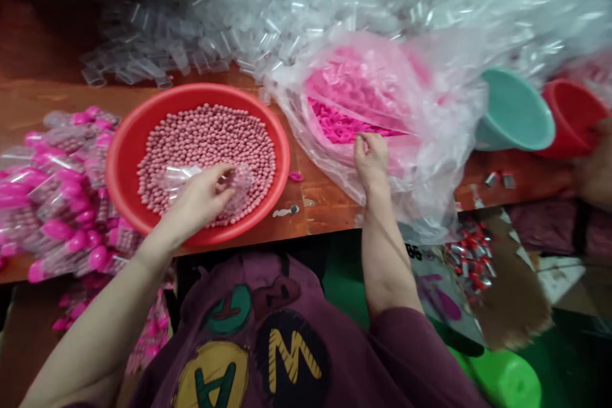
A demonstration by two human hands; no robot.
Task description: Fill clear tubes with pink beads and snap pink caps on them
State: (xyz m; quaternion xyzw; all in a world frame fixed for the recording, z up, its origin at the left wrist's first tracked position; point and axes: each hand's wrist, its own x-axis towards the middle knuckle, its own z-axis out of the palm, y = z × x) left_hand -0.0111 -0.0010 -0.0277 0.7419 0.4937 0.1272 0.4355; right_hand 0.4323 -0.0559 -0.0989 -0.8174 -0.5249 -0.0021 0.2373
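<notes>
My left hand (203, 196) is over a red basin (117, 169) of small pink beads (205, 134). Its fingers curl round a clear plastic tube (176, 177), part of which shows behind the hand; beads show through clear plastic by the fingertips. At the front edge of an opened plastic bag (433, 159), my right hand (371, 156) has thumb and fingers pressed together. Bright pink plastic pieces (335, 124) fill the bag just beyond those fingertips. Whatever the right fingers hold, if anything, is too small to make out.
Filled tubes with pink caps (67, 204) are heaped at the left. Many clear empty tubes (191, 44) cover the back. A teal bowl (519, 111) and red bowl (574, 115) stand at right, near another person's blurred hand (595, 166). A green stool (507, 379) is below.
</notes>
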